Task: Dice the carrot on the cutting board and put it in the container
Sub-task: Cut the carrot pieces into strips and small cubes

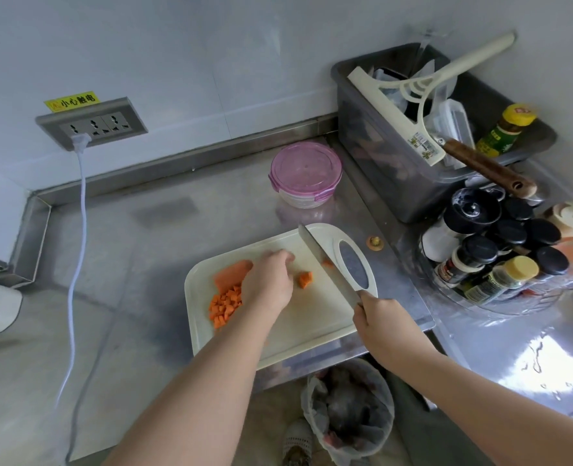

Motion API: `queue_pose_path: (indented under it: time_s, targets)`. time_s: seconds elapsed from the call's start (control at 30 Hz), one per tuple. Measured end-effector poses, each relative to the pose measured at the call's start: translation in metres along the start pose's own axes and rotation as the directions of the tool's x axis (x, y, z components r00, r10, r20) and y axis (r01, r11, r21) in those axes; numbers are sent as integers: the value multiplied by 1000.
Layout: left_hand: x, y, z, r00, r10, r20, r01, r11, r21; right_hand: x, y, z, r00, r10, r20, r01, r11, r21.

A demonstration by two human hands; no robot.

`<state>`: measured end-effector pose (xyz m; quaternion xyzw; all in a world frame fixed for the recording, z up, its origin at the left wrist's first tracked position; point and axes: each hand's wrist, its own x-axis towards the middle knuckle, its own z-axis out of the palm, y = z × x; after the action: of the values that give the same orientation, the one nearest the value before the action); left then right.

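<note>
A white cutting board (pixel 305 317) lies on the steel counter. On its left side sits a pile of carrot dice (pixel 226 306) with an uncut carrot slab (pixel 231 272) behind it. A small carrot chunk (pixel 306 279) lies mid-board, and a tiny bit (pixel 327 263) sits by the blade. My left hand (pixel 273 280) rests palm down on the board between the pile and the chunk, fingers curled; what is under it is hidden. My right hand (pixel 377 319) grips the handle of a knife (pixel 325 260), whose blade points away over the board. The round container (pixel 306 174) with a pink lid stands behind the board, closed.
A grey bin (pixel 379 156) holding a squeegee and utensils stands at the back right. A rack of spice jars (pixel 493 250) crowds the right side. A white cable (pixel 80 230) runs from the wall socket down the counter's left. A lined waste bin (pixel 349 408) stands on the floor below.
</note>
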<state>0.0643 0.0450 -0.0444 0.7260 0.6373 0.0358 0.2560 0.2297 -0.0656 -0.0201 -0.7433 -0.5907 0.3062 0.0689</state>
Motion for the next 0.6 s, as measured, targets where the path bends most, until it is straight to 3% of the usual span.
queue_pose_path:
  time_s: [0.07, 0.13, 0.3, 0.5, 0.6]
  targets:
    - [7, -3, -6, 965, 209, 156, -231, 962, 145, 0, 3, -4, 999, 40, 9, -40, 999, 6]
    - [13, -3, -10, 912, 299, 280, -368, 899, 238, -1, 5, -8, 997, 72, 26, -72, 997, -3]
    - [25, 5, -15, 856, 328, 400, -433, 878, 206, -3, 6, -9, 993, 108, 40, -109, 994, 27]
    - [27, 4, -18, 832, 383, 402, -502, 828, 251, -1, 0, -7, 991, 128, 38, -130, 991, 37]
    - [25, 4, -18, 795, 446, 412, -582, 752, 309, 0, -2, -5, 990, 131, 49, -133, 990, 47]
